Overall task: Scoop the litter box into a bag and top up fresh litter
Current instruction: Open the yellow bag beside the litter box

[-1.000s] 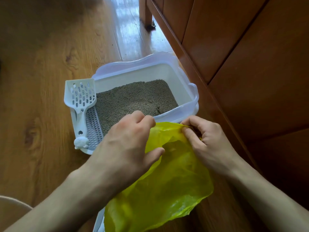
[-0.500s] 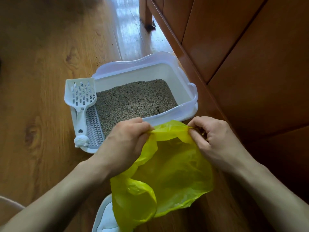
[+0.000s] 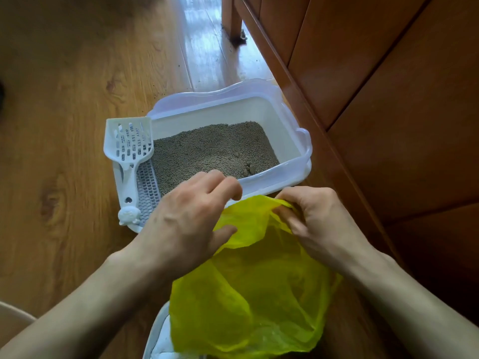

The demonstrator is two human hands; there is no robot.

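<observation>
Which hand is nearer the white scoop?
Left. The left hand sits just right of the scoop handle's end; the right hand is farther right, pinching the yellow bag.

No lettering, label, brand, number or sign can be read anywhere in the head view.
</observation>
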